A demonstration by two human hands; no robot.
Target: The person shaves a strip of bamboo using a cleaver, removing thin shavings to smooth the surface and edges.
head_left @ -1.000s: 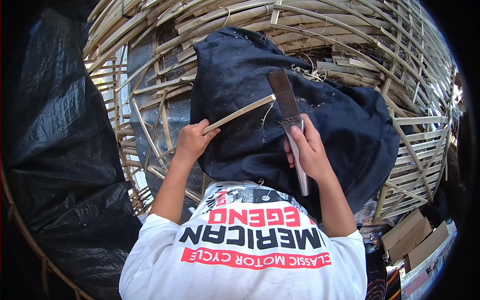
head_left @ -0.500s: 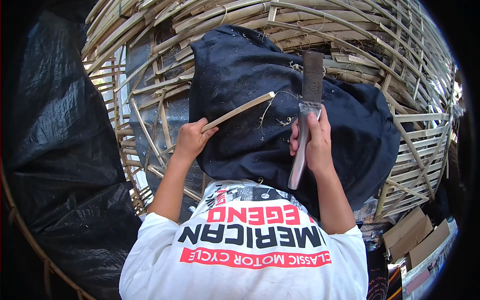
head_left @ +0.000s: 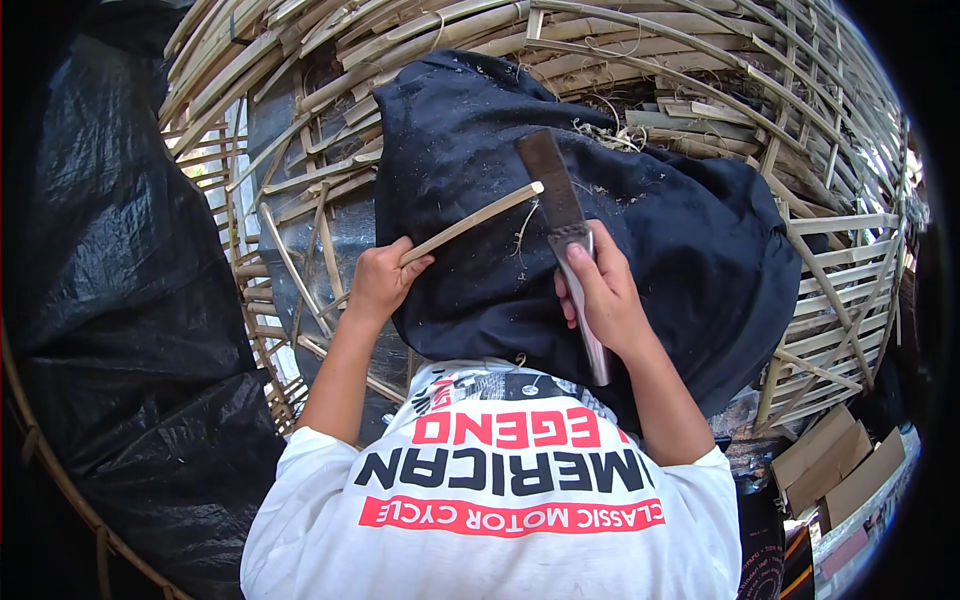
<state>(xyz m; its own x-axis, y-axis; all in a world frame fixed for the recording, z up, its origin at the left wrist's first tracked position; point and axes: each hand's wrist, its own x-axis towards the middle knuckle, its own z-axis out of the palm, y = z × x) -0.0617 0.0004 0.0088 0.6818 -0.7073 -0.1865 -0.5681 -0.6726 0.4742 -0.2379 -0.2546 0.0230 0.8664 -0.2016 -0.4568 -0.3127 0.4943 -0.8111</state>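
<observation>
My left hand [head_left: 382, 286] is closed around a thin pale bamboo stick [head_left: 468, 222], which slants up to the right. A broad-bladed knife [head_left: 552, 185] with a dark blade and a shiny metal tube handle is in my right hand [head_left: 606, 292], fingers wrapped round the handle. The blade leans up and to the left. Its left edge meets the stick's far tip in the picture; whether they touch I cannot tell. Under both tools, black cloth [head_left: 690, 270] covers my lap, sprinkled with thin shavings [head_left: 520, 236].
Stacked bamboo strips [head_left: 440, 42] lie beyond the cloth. Slatted bamboo frames [head_left: 840, 300] stand at the right, with an open cardboard box [head_left: 825, 465] below them. Black plastic sheeting [head_left: 120, 270] hangs on the left.
My right hand has brought the knife leftward, and its blade has swung from nearly upright to leaning left, up to the stick's tip. My left hand and the stick have barely moved.
</observation>
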